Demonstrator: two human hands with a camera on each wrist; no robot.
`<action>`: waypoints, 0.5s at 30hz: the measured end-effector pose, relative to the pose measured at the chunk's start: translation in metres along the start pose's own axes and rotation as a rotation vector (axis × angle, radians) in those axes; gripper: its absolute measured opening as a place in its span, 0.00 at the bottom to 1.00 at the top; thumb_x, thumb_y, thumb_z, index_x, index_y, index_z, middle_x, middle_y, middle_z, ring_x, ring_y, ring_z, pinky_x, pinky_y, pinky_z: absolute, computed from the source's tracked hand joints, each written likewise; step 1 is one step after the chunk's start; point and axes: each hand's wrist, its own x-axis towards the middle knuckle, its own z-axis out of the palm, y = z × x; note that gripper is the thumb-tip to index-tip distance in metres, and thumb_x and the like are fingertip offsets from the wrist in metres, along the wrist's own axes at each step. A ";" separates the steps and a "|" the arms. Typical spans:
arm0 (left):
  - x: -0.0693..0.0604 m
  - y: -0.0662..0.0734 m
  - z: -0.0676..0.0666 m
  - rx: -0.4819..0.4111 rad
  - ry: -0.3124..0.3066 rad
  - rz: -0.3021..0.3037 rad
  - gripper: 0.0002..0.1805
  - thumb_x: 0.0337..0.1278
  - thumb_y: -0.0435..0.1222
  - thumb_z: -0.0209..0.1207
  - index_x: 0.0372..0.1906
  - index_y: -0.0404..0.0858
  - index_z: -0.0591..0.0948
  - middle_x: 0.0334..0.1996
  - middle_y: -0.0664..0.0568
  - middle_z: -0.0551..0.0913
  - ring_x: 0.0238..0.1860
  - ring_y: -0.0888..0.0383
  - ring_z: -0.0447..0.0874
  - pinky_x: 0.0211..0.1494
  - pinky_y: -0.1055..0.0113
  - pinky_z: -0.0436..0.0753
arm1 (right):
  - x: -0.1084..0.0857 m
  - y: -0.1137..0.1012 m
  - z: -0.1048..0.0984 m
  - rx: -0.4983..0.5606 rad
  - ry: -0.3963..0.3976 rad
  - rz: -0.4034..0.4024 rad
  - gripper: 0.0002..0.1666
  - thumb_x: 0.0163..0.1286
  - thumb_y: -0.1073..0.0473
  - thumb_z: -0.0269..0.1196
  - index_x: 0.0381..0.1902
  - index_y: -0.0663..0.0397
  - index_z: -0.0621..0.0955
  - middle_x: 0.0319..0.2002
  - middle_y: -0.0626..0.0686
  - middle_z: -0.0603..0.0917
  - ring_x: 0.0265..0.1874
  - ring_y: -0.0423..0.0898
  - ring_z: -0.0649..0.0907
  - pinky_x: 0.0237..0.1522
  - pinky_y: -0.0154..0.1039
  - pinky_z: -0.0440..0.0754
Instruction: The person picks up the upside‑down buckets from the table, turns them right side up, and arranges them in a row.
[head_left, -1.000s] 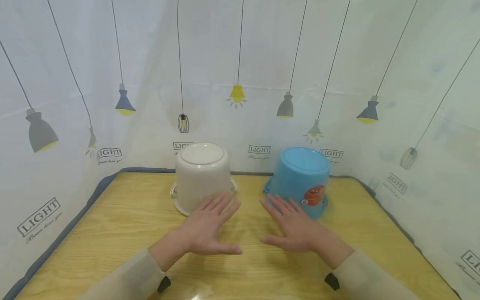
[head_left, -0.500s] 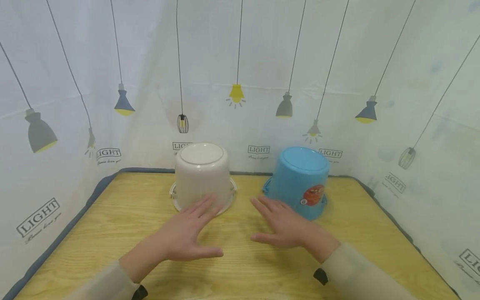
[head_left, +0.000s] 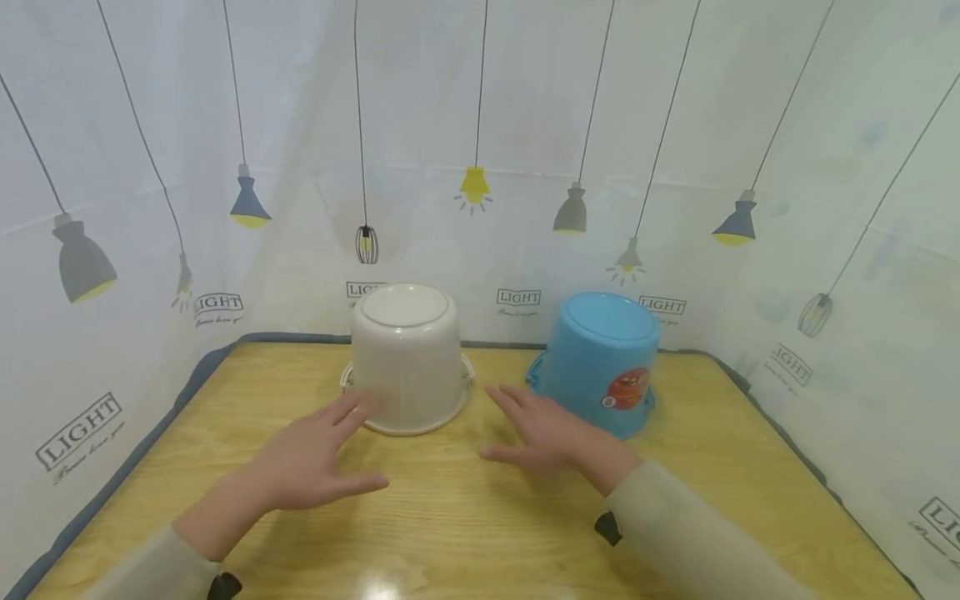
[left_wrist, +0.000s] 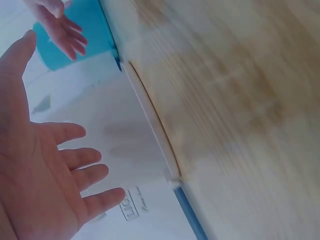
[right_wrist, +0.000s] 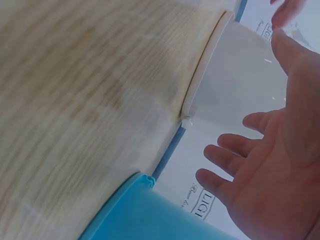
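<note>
A white bucket (head_left: 408, 367) stands upside down on the wooden table, left of centre at the back. To its right a blue bucket (head_left: 592, 367) with a red sticker also stands upside down. My left hand (head_left: 307, 462) is held in front of the white bucket's left side, fingers spread and holding nothing. In front of the space between the buckets is my right hand (head_left: 543, 433), its fingers extended and its palm bare. Both palms show in the wrist views, the left palm (left_wrist: 45, 175) facing the white bucket and the right palm (right_wrist: 275, 175) near both buckets.
The wooden table (head_left: 450, 533) has a dark blue edge (head_left: 292, 337) along its back and sides. A pale curtain (head_left: 420, 125) printed with hanging lamps encloses it on the back, left and right.
Both hands have moved left, the left hand farther, from the white bucket's front to its left side. The right hand has shifted from the blue bucket toward the gap. Both buckets stay put.
</note>
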 end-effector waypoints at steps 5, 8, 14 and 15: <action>0.007 -0.023 -0.001 -0.008 -0.050 -0.089 0.63 0.62 0.78 0.59 0.86 0.37 0.64 0.83 0.31 0.66 0.79 0.27 0.71 0.75 0.28 0.78 | 0.018 0.002 0.002 0.033 -0.029 0.037 0.60 0.75 0.19 0.58 0.92 0.38 0.52 0.90 0.59 0.55 0.87 0.64 0.61 0.87 0.65 0.62; 0.014 -0.038 0.003 -0.017 -0.077 -0.140 0.64 0.62 0.79 0.58 0.87 0.37 0.63 0.82 0.28 0.66 0.79 0.24 0.69 0.74 0.26 0.77 | 0.029 0.002 0.001 0.052 -0.041 0.049 0.61 0.75 0.19 0.59 0.92 0.39 0.51 0.90 0.60 0.54 0.88 0.64 0.60 0.87 0.66 0.61; 0.031 -0.064 0.009 -0.022 -0.129 -0.207 0.67 0.61 0.80 0.57 0.87 0.33 0.61 0.82 0.21 0.61 0.79 0.20 0.65 0.76 0.22 0.71 | 0.049 0.003 0.000 0.121 -0.058 0.080 0.62 0.74 0.23 0.64 0.92 0.39 0.52 0.90 0.60 0.54 0.88 0.64 0.59 0.87 0.68 0.60; 0.033 -0.067 0.010 -0.025 -0.142 -0.218 0.68 0.61 0.80 0.57 0.87 0.32 0.59 0.82 0.20 0.60 0.79 0.19 0.64 0.77 0.22 0.70 | 0.052 0.003 0.000 0.136 -0.059 0.083 0.62 0.73 0.23 0.65 0.92 0.38 0.52 0.90 0.59 0.54 0.88 0.64 0.59 0.87 0.69 0.60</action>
